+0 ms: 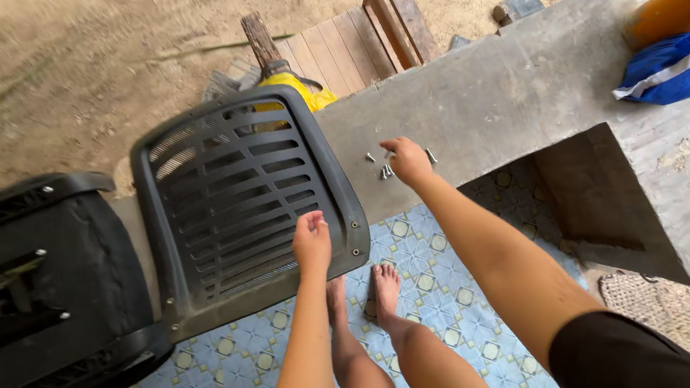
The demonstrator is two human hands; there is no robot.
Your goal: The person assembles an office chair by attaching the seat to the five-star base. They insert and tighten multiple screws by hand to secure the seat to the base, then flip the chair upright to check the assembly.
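Screws (384, 166): a small loose cluster lying on the concrete ledge (502, 99), just beside the panel's right edge; none yet lifted clear, as far as can be seen
Right hand (408, 160): resting on the screws, fingers curled down together over them; whether one is pinched I cannot tell
Panel (239, 202): black slatted plastic chair back, propped on the ledge, tilted toward the person; detached from the seat; several screw holes along its rim show bare
Left hand (312, 242): fingers together, pressed on the panel's lower right part, steadying it
Progress: by my judgement early; parts apart, screws out, fastening left to do
Seat (33, 301): black chair base at left, touching the panel's edge
Around: blue cloth (668, 70) and orange post (675, 8) far right, well apart; yellow object (300, 87) behind the panel; bare feet on patterned floor (459, 292)
In the way: nothing between hand and screws
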